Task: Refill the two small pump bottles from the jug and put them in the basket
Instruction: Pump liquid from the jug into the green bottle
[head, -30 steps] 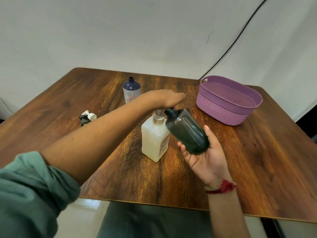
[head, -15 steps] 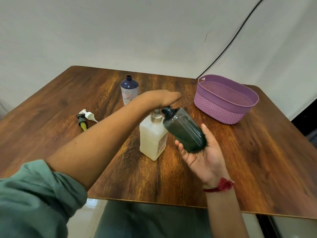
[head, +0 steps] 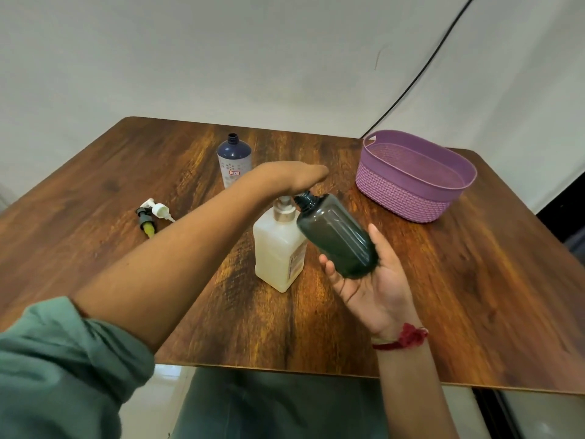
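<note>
- Two pump heads [head: 152, 213] lay loose at the left of the bench [head: 95, 191], and the blue bottle [head: 234, 160] stood uncapped behind them.
- My left hand [head: 294, 175] pressed down on the pump of the jug [head: 278, 248], fingers straight and gripping nothing.
- My right hand [head: 373, 280] cradled the dark bottle [head: 335, 236], fingers wrapped beneath it and its open neck tilted up just beside the pump. I judged I was filling the first bottle.
- The next move called for more pumping with the neck lined up. The basket [head: 414, 179] sat far right and held neither bottle.
</note>
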